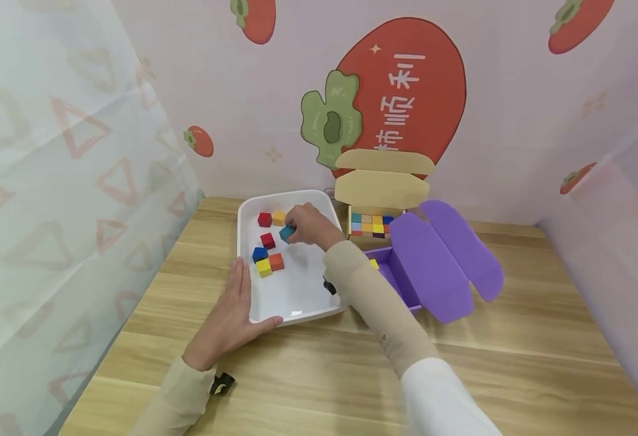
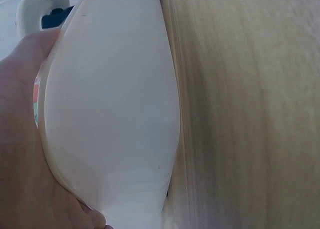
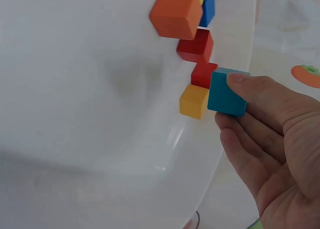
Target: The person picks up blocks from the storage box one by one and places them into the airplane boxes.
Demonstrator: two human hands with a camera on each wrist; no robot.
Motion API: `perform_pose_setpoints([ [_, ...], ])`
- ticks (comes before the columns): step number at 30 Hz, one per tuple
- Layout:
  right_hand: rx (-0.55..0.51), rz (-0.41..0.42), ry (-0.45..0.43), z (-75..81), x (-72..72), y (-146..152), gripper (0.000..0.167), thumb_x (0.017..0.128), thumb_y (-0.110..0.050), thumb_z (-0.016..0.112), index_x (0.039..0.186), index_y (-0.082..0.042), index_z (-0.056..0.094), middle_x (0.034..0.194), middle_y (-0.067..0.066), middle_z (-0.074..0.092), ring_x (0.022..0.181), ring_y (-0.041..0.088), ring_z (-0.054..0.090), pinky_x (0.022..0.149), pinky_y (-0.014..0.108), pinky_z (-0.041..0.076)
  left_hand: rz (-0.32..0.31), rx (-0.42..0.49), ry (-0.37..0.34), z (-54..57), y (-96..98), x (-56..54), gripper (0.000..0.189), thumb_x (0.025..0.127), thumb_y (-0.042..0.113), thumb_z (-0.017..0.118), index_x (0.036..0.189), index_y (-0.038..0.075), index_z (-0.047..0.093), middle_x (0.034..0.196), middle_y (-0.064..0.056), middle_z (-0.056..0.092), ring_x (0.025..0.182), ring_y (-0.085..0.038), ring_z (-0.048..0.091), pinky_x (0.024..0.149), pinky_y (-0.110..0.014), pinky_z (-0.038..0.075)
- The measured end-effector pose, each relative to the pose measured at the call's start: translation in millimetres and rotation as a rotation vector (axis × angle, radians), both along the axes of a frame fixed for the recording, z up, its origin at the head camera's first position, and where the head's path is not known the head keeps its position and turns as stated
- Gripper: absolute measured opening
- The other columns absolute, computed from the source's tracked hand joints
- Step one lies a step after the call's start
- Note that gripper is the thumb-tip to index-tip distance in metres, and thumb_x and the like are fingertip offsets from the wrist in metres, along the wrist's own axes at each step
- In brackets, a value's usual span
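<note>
My right hand point(image 1: 313, 225) pinches a teal cube point(image 3: 226, 96) between thumb and fingers, held over the far part of a white tray point(image 1: 297, 293). Inside the tray, toward its left side, lie two red cubes point(image 1: 268, 240), a yellow-orange cube point(image 1: 279, 218), a blue block point(image 1: 259, 254), a yellow cube point(image 1: 264, 267) and an orange cube point(image 1: 277, 261). At the tray's near left corner rests my left hand point(image 1: 230, 318), its fingers straight along the left side and its thumb along the near rim. The left wrist view shows mostly the tray's outer wall point(image 2: 112, 99).
Right of the tray stands an open purple box point(image 1: 400, 272), its lid point(image 1: 433, 266) tilted outward; a yellow block point(image 1: 374, 264) shows inside. Behind it, an open tan box point(image 1: 382, 188) holds several coloured cubes point(image 1: 370, 224). All stand on a wooden table point(image 1: 520, 339) before a patterned backdrop.
</note>
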State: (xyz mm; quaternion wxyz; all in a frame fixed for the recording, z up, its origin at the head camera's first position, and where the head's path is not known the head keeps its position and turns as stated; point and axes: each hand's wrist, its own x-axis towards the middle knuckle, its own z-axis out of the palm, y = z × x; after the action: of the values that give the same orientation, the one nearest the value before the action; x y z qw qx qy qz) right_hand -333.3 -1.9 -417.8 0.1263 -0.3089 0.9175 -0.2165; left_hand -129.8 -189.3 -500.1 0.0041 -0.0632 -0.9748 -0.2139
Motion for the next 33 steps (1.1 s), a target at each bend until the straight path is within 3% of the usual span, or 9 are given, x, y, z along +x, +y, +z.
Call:
perform_pose_setpoints([
  [5,-0.036,-0.014,0.043,20.0,11.2,25,0.032,0.093,-0.018,0.083,0.124,-0.008,0.078,0.113,0.007,0.077,0.098,0.023,0.066,0.098,0.034,0.062,0.002,0.005,0.003,-1.4,-1.0,-2.5,0.141,0.078,0.084,0.068,0.169,0.005,-0.003,0.179,-0.013,-0.01,0.166,-0.041,0.003,0.12,-0.065,0.037],
  [11,-0.14,-0.103,0.044,33.4,27.4,70,0.036,0.091,-0.015,0.084,0.123,-0.003,0.077,0.114,0.011,0.079,0.097,0.024,0.072,0.099,0.039,0.063,0.003,0.017,0.004,-3.4,-0.2,-2.9,0.141,0.078,0.083,0.068,0.169,0.005,-0.003,0.179,-0.014,-0.01,0.166,-0.041,0.004,0.121,-0.066,0.035],
  [14,-0.19,-0.119,0.096,35.0,33.5,98,0.026,0.089,-0.013,0.085,0.113,-0.002,0.079,0.103,0.01,0.08,0.086,0.021,0.072,0.086,0.034,0.065,-0.001,0.016,0.01,-4.3,-0.2,-2.2,0.14,0.078,0.083,0.069,0.169,0.004,-0.003,0.179,-0.015,-0.009,0.166,-0.041,0.004,0.122,-0.066,0.034],
  [17,-0.224,-0.147,0.135,36.0,40.5,122,0.012,0.087,-0.009,0.084,0.094,-0.002,0.078,0.089,0.009,0.078,0.075,0.019,0.068,0.072,0.029,0.059,-0.006,0.017,0.008,-3.6,-0.8,-1.3,0.14,0.078,0.083,0.068,0.169,0.003,-0.003,0.179,-0.015,-0.009,0.166,-0.041,0.004,0.122,-0.066,0.034],
  [19,-0.246,-0.173,0.143,36.8,46.5,136,0.01,0.085,-0.007,0.084,0.089,-0.002,0.076,0.086,0.01,0.076,0.074,0.021,0.068,0.071,0.031,0.058,-0.006,0.018,0.005,-2.9,-1.6,-1.0,0.14,0.079,0.083,0.068,0.169,0.003,-0.003,0.179,-0.014,-0.01,0.166,-0.041,0.004,0.123,-0.066,0.034],
  [22,-0.244,-0.219,0.126,37.6,57.7,152,0.014,0.084,-0.007,0.085,0.093,0.0,0.077,0.092,0.013,0.078,0.084,0.025,0.074,0.077,0.037,0.064,-0.008,0.019,0.0,-2.5,-2.7,-1.3,0.14,0.079,0.083,0.068,0.169,0.002,-0.003,0.179,-0.014,-0.012,0.166,-0.041,0.003,0.123,-0.065,0.034],
  [26,-0.199,-0.276,0.119,30.4,74.6,168,0.023,0.087,-0.009,0.085,0.106,0.002,0.079,0.102,0.017,0.08,0.095,0.03,0.078,0.085,0.045,0.066,-0.011,0.02,-0.004,-3.1,-2.0,-2.1,0.141,0.079,0.084,0.067,0.169,0.003,-0.004,0.179,-0.014,-0.012,0.166,-0.041,0.004,0.123,-0.065,0.034],
  [33,-0.184,-0.344,0.162,-8.1,95.0,181,0.025,0.084,-0.007,0.086,0.104,0.006,0.079,0.095,0.019,0.08,0.085,0.029,0.078,0.076,0.043,0.066,-0.012,0.036,0.012,-3.6,-3.4,-2.4,0.14,0.079,0.083,0.068,0.169,0.004,-0.003,0.179,-0.014,-0.01,0.166,-0.04,0.003,0.123,-0.066,0.034],
])
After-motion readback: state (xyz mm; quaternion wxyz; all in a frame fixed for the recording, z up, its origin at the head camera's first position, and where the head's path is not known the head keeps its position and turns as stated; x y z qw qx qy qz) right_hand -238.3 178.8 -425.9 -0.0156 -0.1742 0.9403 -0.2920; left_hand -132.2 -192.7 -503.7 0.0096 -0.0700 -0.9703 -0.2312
